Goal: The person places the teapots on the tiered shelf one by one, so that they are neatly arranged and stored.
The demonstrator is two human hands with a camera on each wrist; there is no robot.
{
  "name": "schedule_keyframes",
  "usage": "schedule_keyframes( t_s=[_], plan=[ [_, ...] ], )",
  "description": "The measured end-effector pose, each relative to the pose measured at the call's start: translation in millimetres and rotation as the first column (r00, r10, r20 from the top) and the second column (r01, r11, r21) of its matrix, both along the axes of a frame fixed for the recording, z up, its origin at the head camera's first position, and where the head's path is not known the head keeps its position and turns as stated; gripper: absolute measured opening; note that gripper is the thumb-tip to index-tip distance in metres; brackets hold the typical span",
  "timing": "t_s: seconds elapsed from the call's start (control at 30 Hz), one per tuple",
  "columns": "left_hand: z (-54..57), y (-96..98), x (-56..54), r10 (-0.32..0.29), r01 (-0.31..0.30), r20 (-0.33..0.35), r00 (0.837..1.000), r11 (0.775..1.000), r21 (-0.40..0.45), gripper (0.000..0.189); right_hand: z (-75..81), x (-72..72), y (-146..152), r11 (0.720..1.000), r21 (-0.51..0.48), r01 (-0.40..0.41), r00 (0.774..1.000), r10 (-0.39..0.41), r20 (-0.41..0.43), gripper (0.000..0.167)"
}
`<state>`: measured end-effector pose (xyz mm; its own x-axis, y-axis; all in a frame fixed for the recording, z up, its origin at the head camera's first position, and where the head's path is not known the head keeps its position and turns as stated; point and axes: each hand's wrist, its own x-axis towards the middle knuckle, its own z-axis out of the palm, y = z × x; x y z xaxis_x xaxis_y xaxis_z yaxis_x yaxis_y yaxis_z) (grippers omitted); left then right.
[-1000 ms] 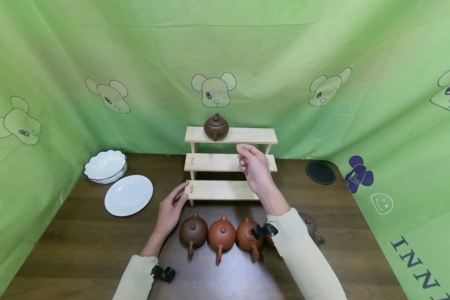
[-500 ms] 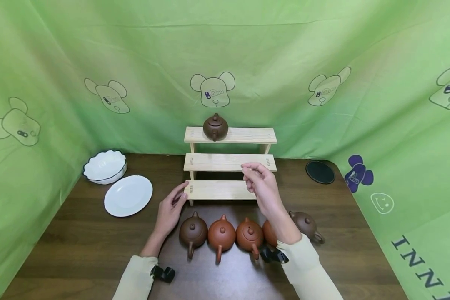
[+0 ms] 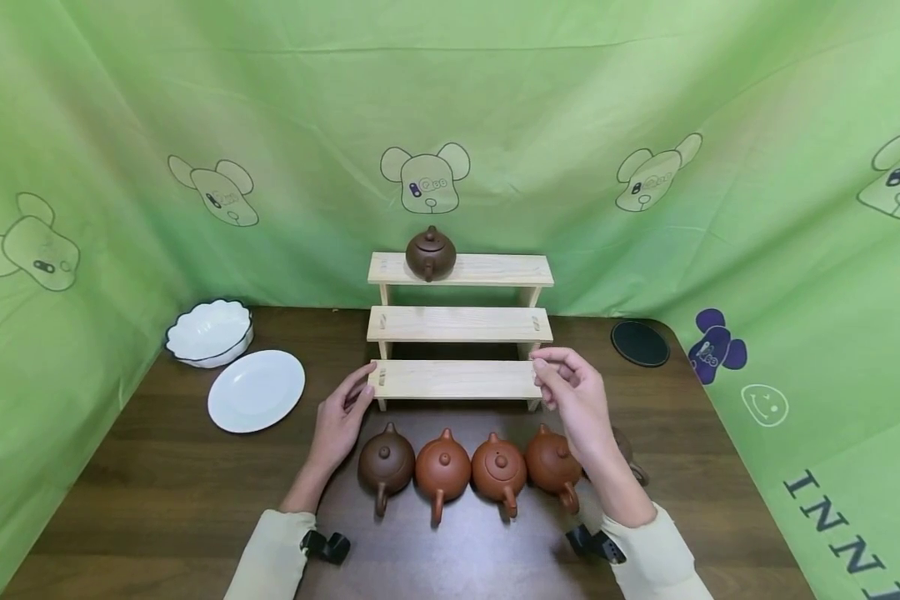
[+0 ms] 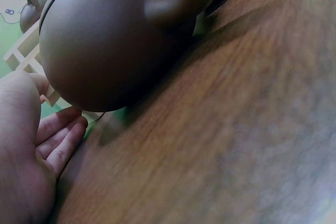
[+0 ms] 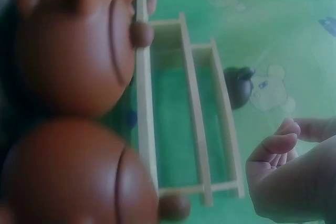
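Observation:
A three-tier wooden shelf (image 3: 457,380) stands at the middle. My left hand (image 3: 337,425) touches the left end of its lowest tier with extended fingers. Near that tier's right end is my right hand (image 3: 581,408), fingers loosely bent and holding nothing; in the right wrist view it is apart from the shelf. A dark brown teapot (image 3: 431,254) sits on the top tier, left of centre. Lined up before the shelf are a dark brown teapot (image 3: 386,462), three reddish-brown teapots (image 3: 443,472), and at the right another dark teapot (image 3: 622,446), mostly hidden by my right arm.
A white scalloped bowl (image 3: 212,332) and a white plate (image 3: 257,392) are on the table's left. A black oval mat (image 3: 641,344) lies at the back right. Green printed cloth (image 3: 540,100) hangs behind and on both sides.
My right hand has moved from over the middle tier down and rightward to the lowest tier's right end, uncovering the rightmost reddish teapot. My left hand has stayed at the shelf's left end.

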<state>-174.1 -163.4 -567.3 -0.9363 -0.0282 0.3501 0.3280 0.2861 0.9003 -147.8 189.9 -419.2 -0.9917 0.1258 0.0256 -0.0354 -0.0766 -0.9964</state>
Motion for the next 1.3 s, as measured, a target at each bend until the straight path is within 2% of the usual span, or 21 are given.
schedule_keyframes(
  t_s=[0.1,0.2,0.33,0.43,0.57,0.67,0.73,0.87,0.93,1.13,1.2,1.23,1.27,1.3],
  plan=[
    [2.3,0.4,1.6,-0.002,0.002,-0.020,1.000,1.000,0.012,0.039,-2.8,6.9,10,1.000,0.024,0.016,1.000,-0.016,-0.001,0.008],
    [10.4,3.2,5.9,0.014,-0.014,-0.007,1.000,1.000,0.007,0.038,-6.3,14.7,21,0.999,0.025,0.028,1.000,-0.028,-0.012,0.010],
    [16.1,4.7,8.5,0.022,-0.022,0.034,0.999,1.000,0.004,0.039,-11.2,24.4,35,0.999,0.017,0.051,0.998,-0.051,-0.042,0.007],
    [16.2,3.4,8.2,0.018,-0.018,0.059,0.998,1.000,0.001,0.040,-15.1,31.6,45,0.997,0.028,0.076,0.996,-0.074,-0.051,0.013],
    [3.7,-2.6,2.5,0.026,-0.025,0.064,0.998,1.000,-0.011,0.039,-21.6,42.8,54,0.995,0.030,0.098,0.995,-0.097,-0.040,0.015],
    [-7.6,-6.1,-2.1,0.013,-0.013,0.029,0.999,1.000,0.001,0.039,-26.8,52.5,60,0.993,0.023,0.115,0.993,-0.114,-0.031,0.013],
    [-11.7,-6.7,-4.1,0.008,-0.008,0.013,1.000,1.000,0.012,0.039,-30.1,59.3,63,0.992,0.020,0.123,0.992,-0.122,-0.025,0.011],
    [-12.8,-5.9,-4.5,0.004,-0.004,-0.006,1.000,1.000,0.029,0.039,-36.2,71.9,70,0.992,0.012,0.125,0.992,-0.125,-0.017,0.010],
    [-10.2,-4.5,-3.2,-0.004,0.004,-0.010,1.000,0.999,0.032,0.039,-38.9,77.3,75,0.991,0.020,0.131,0.991,-0.131,-0.010,0.010],
    [0.2,0.0,1.4,0.007,-0.008,0.040,0.999,1.000,0.022,0.039,-44.1,87.1,93,0.990,-0.006,0.144,0.990,-0.144,0.004,0.018],
    [7.4,2.1,4.0,0.013,-0.014,0.063,0.998,1.000,0.015,0.039,-44.8,88.6,99,0.989,-0.028,0.147,0.989,-0.147,0.004,0.021],
    [5.5,1.5,3.2,0.015,-0.016,0.072,0.997,1.000,0.012,0.039,-45.1,89.0,102,0.988,-0.035,0.147,0.989,-0.147,0.000,0.022],
    [9.4,2.2,4.6,0.014,-0.015,0.090,0.996,1.000,0.010,0.040,-45.3,89.2,106,0.988,-0.040,0.147,0.989,-0.148,-0.004,0.023],
    [5.0,0.5,2.2,0.011,-0.012,0.097,0.995,1.000,0.006,0.040,-45.3,89.3,109,0.988,-0.041,0.146,0.989,-0.146,-0.006,0.024]
  ],
)
